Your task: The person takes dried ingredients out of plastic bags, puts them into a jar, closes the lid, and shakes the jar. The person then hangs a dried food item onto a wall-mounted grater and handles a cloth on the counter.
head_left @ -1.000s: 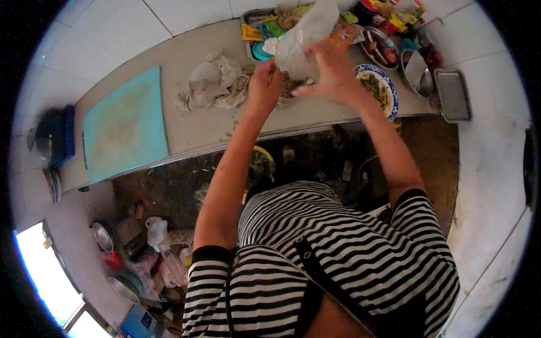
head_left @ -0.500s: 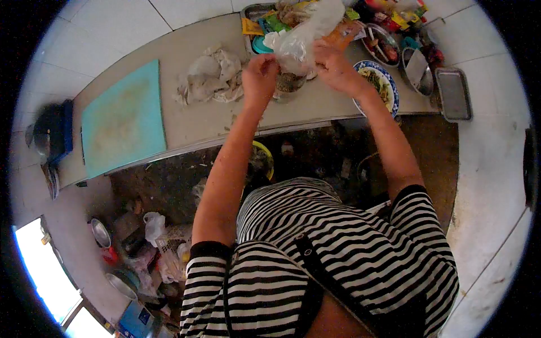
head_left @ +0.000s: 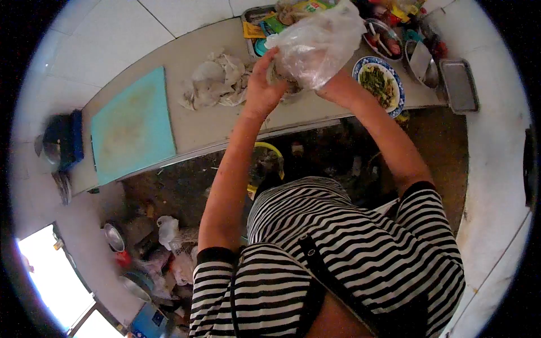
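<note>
A clear, crinkled plastic bag (head_left: 324, 42) is puffed out over the back part of the counter. My left hand (head_left: 264, 90) is at its left edge, thumb and index finger spread apart, the index fingertip right at the bag's rim. On the other side, my right hand (head_left: 337, 89) reaches into or behind the bag, and its fingers are covered by the plastic. Under the bag, partly hidden, a container with something brown stands near my left thumb. Close to my right forearm is a blue-and-white plate (head_left: 399, 90) of cooked greens.
A turquoise cutting board (head_left: 135, 127) and a crumpled pale cloth (head_left: 217, 81) lie to the left. Packets fill a metal tray (head_left: 248, 48) at the back. Metal bowls (head_left: 386, 42) and a small grey tray (head_left: 459, 84) stand right. Below the counter is a yellow-rimmed bin (head_left: 276, 149).
The plastic bag has spread wider and shifted right. My right hand has gone from pinching the bag's side to being covered by it, while my left fingers have spread apart.
</note>
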A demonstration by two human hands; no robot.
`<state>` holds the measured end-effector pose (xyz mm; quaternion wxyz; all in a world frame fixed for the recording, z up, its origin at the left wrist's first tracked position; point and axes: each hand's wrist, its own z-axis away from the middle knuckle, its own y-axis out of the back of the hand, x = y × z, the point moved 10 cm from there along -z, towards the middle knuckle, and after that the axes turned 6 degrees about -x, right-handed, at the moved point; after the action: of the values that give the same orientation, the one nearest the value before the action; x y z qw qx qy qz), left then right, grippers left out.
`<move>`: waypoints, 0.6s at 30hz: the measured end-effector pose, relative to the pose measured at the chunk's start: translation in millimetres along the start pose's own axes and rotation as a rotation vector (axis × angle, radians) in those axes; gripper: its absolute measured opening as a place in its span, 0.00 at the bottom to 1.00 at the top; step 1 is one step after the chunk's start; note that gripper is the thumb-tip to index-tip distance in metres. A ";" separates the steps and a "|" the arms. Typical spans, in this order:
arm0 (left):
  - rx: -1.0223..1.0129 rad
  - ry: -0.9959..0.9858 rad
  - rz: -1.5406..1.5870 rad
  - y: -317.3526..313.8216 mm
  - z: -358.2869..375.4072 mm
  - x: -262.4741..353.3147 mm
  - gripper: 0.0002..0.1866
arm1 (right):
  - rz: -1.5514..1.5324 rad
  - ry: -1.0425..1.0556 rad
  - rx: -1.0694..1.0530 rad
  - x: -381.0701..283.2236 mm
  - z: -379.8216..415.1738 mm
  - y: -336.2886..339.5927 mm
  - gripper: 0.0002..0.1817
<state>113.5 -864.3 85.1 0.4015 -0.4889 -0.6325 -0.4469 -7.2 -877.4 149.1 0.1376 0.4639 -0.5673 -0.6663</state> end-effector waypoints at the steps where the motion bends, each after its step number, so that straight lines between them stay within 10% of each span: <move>1: -0.016 -0.002 -0.040 -2.4 0.8 0.3 0.30 | -0.008 -0.005 0.040 1.6 2.7 1.1 0.19; 7: -0.100 -0.025 -0.262 -9.8 3.7 11.7 0.24 | 0.334 0.065 -0.043 0.1 4.6 -15.4 0.20; 12: 0.337 0.204 0.539 57.4 41.0 -40.1 0.12 | -0.228 0.229 0.207 -17.5 30.4 54.1 0.15; 15: 0.387 0.330 0.787 150.4 123.1 -104.7 0.18 | -0.632 -0.105 0.501 56.8 57.4 66.8 0.12; 18: 0.403 0.485 0.640 188.1 230.8 -52.5 0.25 | -0.317 -0.536 0.295 145.8 77.0 14.6 0.16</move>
<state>291.5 -633.8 3.8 0.7434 -0.4531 -0.4114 -0.2698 -149.4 -937.2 89.0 -0.1902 0.3697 -0.5942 -0.6885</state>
